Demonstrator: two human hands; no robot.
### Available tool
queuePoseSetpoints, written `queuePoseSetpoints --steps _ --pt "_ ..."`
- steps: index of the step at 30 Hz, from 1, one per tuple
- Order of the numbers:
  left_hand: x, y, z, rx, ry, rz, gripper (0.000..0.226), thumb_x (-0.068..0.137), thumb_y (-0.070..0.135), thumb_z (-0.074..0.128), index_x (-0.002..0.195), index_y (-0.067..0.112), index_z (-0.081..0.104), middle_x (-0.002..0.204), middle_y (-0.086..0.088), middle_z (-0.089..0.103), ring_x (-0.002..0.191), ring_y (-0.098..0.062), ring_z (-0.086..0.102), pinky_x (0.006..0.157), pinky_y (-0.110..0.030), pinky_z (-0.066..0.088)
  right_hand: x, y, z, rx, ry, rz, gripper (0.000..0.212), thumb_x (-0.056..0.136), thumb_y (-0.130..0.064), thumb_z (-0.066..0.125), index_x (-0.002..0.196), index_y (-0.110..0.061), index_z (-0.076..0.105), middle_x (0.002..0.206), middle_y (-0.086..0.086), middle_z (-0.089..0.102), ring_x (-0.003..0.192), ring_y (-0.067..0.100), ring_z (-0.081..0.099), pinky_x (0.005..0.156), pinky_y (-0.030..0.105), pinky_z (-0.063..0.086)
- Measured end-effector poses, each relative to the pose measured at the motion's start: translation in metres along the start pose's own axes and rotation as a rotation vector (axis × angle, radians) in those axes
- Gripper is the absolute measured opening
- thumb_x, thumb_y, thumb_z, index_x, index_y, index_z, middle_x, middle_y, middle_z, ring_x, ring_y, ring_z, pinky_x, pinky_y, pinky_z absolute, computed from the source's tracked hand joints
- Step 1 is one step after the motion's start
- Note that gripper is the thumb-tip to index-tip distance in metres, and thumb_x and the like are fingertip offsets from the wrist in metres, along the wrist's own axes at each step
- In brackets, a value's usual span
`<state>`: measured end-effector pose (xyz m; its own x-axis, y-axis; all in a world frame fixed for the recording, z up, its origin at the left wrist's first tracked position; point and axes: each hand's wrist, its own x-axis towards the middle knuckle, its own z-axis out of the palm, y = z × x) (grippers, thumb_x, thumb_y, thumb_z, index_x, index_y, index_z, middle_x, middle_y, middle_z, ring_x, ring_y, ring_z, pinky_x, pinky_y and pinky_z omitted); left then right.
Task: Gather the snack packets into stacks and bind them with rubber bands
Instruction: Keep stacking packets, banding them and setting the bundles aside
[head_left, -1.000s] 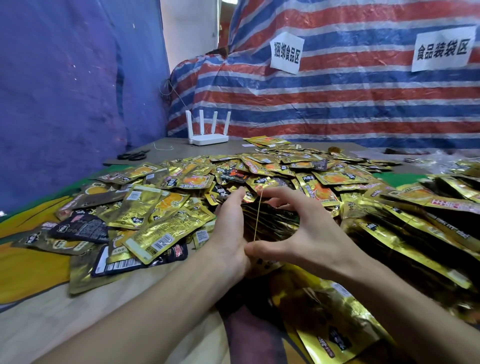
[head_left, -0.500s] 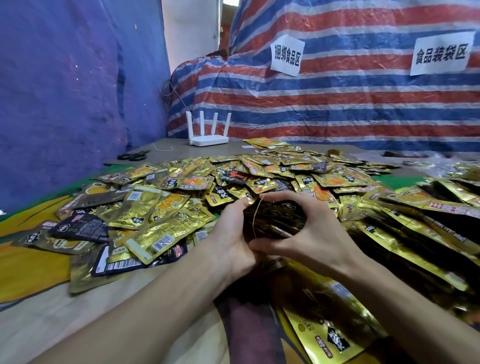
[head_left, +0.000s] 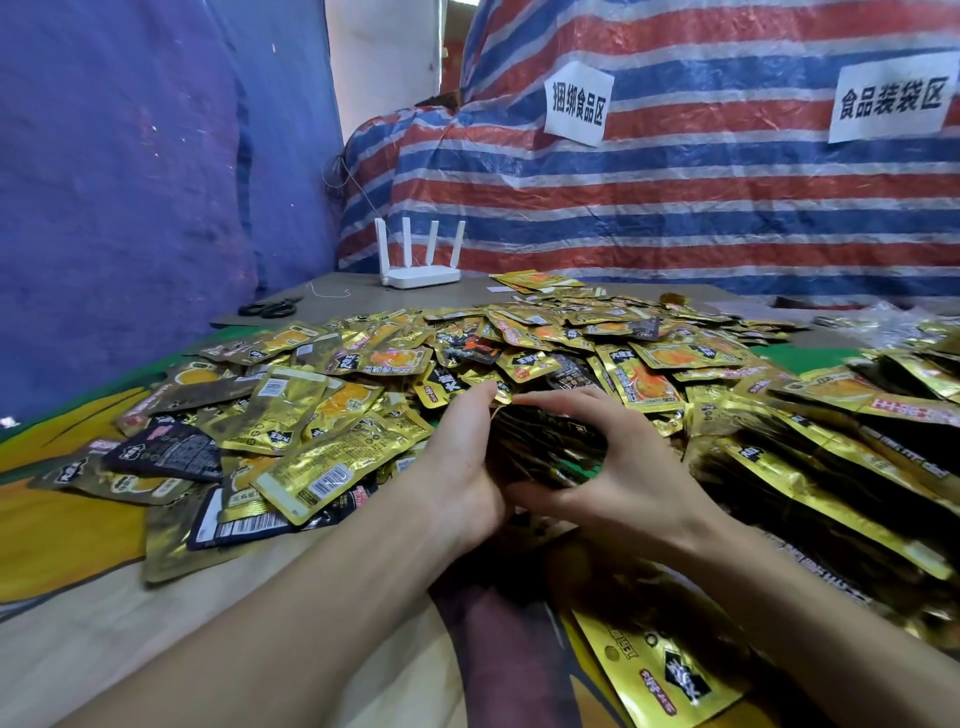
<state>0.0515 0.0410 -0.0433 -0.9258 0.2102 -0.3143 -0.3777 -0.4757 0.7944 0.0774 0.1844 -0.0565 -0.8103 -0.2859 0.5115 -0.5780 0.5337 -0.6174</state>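
STACK: bundle of snack packets (head_left: 550, 447) mid-worktop (head_left: 104, 649), ringed by loose packets (head_left: 332, 467) | HANDS: left hand (head_left: 462, 467) and right hand (head_left: 623, 467) both clasp it | BAND: thin rubber band (head_left: 497, 415) at left fingertips | TIP: probably best to squeeze edges square and seat the band flat.

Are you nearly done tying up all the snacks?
Not nearly. Done: packets on the right look gathered in rows; bands on them can't be seen. In hand: left hand and right hand grip one stack, a rubber band at its top. Left: a big loose pile across the table.
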Motion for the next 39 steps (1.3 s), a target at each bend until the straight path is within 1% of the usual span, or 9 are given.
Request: queuePoseSetpoints --steps 6,9,11,14,16,20,27,33,39 --pt "0.003 -0.001 -0.003 0.018 -0.067 0.044 0.07 0.101 0.052 0.047 0.054 0.011 0.077 0.068 -0.012 0.074 0.065 -0.026 0.075 0.059 -0.036 0.059 0.0 0.004 -0.001 0.014 0.05 -0.093 0.057 0.065 -0.02 0.087 0.117 -0.025 0.064 0.11 -0.011 0.066 0.108 0.007 0.061 0.09 0.017 0.047" --pt "-0.003 -0.002 0.001 0.038 -0.064 0.081 0.048 0.101 0.05 0.05 0.083 0.01 0.071 0.069 -0.013 0.073 0.061 -0.026 0.074 0.052 -0.034 0.058 0.0 0.007 -0.002 0.035 0.035 -0.099 0.056 0.064 -0.017 0.086 0.112 -0.021 0.059 0.107 -0.009 0.064 0.106 0.014 0.059 0.087 0.025 0.049" --pt "-0.006 -0.002 0.002 0.081 -0.061 0.128 0.044 0.1 0.052 0.05 0.098 0.012 0.066 0.076 -0.014 0.075 0.069 -0.026 0.075 0.061 -0.036 0.06 0.0 0.01 -0.002 0.081 0.024 -0.105 0.058 0.065 -0.011 0.089 0.111 -0.019 0.055 0.109 -0.004 0.061 0.107 0.018 0.057 0.086 0.031 0.049" --pt "-0.008 -0.004 0.003 0.113 -0.054 0.186 0.048 0.098 0.054 0.054 0.114 0.01 0.064 0.095 -0.015 0.076 0.093 -0.029 0.074 0.092 -0.046 0.058 -0.001 0.011 -0.004 0.09 0.012 -0.174 0.072 0.065 -0.014 0.087 0.128 -0.021 0.054 0.115 0.0 0.056 0.11 0.016 0.055 0.088 0.014 0.043" --pt "-0.01 -0.005 0.005 0.12 -0.063 0.204 0.046 0.098 0.053 0.053 0.113 0.011 0.064 0.098 -0.012 0.076 0.097 -0.028 0.073 0.098 -0.048 0.054 -0.001 0.011 -0.004 0.051 0.006 -0.23 0.081 0.065 -0.012 0.087 0.138 -0.024 0.055 0.114 0.003 0.054 0.11 0.013 0.053 0.091 0.011 0.038" --pt "-0.009 -0.004 0.005 0.12 -0.071 0.187 0.06 0.099 0.055 0.052 0.132 0.006 0.059 0.125 -0.024 0.067 0.113 -0.037 0.067 0.105 -0.055 0.049 -0.001 0.006 -0.003 0.061 0.062 -0.233 0.058 0.064 -0.016 0.084 0.118 -0.023 0.065 0.112 0.001 0.056 0.109 0.01 0.054 0.091 0.01 0.038" --pt "0.001 -0.007 0.004 0.025 -0.085 0.232 0.06 0.094 0.052 0.062 0.14 0.017 0.051 0.127 -0.022 0.065 0.109 -0.039 0.069 0.098 -0.059 0.052 0.0 0.01 0.004 0.122 0.03 -0.204 0.062 0.063 -0.01 0.084 0.112 -0.02 0.048 0.122 0.008 0.051 0.111 0.022 0.056 0.091 0.019 0.042" --pt "0.01 -0.007 0.0 -0.003 0.125 0.61 0.017 0.092 0.039 0.071 0.106 0.044 0.061 0.094 -0.001 0.066 0.089 -0.027 0.067 0.083 -0.051 0.059 -0.002 0.001 0.011 -0.007 0.027 -0.195 0.079 0.064 -0.023 0.085 0.132 -0.034 0.045 0.131 -0.006 0.055 0.125 0.003 0.051 0.094 0.008 0.038" --pt "0.01 -0.012 0.005 0.292 -0.069 0.752 0.032 0.08 0.058 0.067 0.107 0.048 0.055 0.076 0.021 0.068 0.072 0.0 0.068 0.066 -0.022 0.053 -0.003 -0.009 0.024 -0.081 0.012 -0.09 0.087 0.072 -0.017 0.069 0.147 -0.036 0.029 0.125 -0.003 0.056 0.115 0.01 0.057 0.092 0.025 0.049"
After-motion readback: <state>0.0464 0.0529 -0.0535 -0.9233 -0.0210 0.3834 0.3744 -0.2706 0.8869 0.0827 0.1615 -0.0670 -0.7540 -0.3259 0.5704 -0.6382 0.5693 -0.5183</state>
